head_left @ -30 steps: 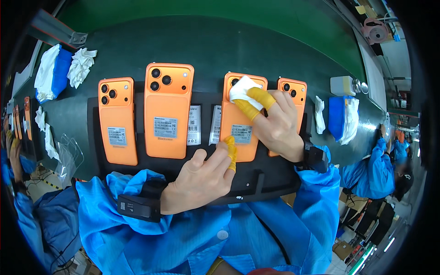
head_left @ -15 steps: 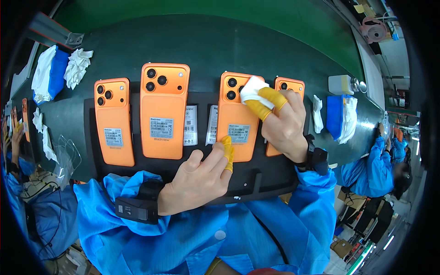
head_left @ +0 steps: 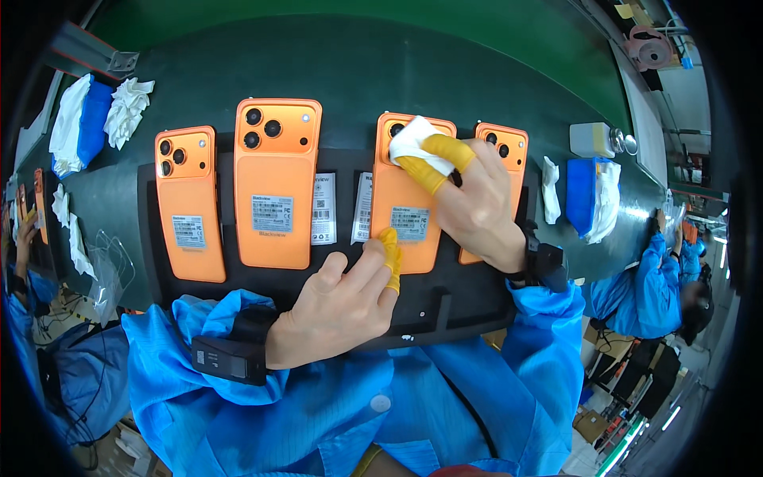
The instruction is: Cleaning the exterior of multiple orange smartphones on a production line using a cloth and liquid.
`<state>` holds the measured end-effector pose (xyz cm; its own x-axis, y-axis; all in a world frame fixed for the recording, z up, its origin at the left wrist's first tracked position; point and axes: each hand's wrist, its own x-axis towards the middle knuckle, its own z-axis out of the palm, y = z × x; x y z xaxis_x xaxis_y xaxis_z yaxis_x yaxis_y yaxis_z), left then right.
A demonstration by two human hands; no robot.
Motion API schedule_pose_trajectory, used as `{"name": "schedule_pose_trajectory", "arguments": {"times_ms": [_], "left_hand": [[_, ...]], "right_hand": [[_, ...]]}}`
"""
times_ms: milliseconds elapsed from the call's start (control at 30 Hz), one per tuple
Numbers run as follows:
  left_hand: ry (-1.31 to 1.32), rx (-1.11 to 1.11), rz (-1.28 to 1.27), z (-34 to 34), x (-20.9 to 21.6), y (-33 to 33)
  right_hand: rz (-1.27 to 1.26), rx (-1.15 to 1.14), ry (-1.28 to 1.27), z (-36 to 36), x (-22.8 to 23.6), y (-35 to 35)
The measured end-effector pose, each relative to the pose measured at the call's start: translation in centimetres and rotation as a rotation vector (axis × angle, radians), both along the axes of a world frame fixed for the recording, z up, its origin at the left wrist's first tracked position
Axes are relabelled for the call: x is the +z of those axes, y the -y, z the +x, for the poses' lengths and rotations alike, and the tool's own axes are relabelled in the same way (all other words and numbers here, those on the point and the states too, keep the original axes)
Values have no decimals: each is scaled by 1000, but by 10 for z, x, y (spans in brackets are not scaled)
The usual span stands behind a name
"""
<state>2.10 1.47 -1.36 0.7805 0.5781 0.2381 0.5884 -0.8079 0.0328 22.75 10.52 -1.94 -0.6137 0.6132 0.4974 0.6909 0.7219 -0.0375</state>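
Note:
Four orange phones lie back up in a row on a black tray (head_left: 350, 160). My right hand (head_left: 485, 211), with yellow finger cots, is closed on a folded white wipe (head_left: 415, 137) and presses it on the camera area of the third phone (head_left: 404, 191) from the left. My left hand (head_left: 338, 306), also in yellow finger cots, has bent fingers holding that phone's lower left edge. Partly behind my right hand is the rightmost phone (head_left: 509, 163). To the left lie a larger-looking phone (head_left: 274, 171) and the leftmost phone (head_left: 189, 191). Each of the three left phones bears a grey label.
White printed labels (head_left: 324, 208) show between the middle phones. Blue packs of wipes stand at the left (head_left: 95, 119) and right (head_left: 584, 199). Crumpled wipes (head_left: 127, 111), a clear plastic bag (head_left: 107, 270) and a bottle (head_left: 590, 140) are on the green table. Other people in blue work at both sides.
My right hand has moved the wipe left across the third phone's camera area, now covering part of its lenses. My left hand stays at the phone's lower edge. The whole view has shifted slightly.

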Motion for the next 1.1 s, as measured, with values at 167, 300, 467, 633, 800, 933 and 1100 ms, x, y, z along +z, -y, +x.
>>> {"name": "schedule_pose_trajectory", "arguments": {"times_ms": [167,300,467,633,800,933,1100], "left_hand": [[18,21,-30,-1,1,0],[36,5,0,-1,-3,1],[46,16,-16,0,-2,0],[44,20,14,0,-2,1],[21,4,10,0,-2,1],[9,-6,-18,-1,-2,0],[26,4,11,-2,-3,2]], "right_hand": [[40,112,-41,1,2,3],[61,52,-15,0,4,2],[101,166,28,-10,3,-7],[191,96,57,-14,4,-27],[173,4,56,-3,9,-25],[179,-68,79,10,5,-13],[142,-149,102,15,4,1]]}}
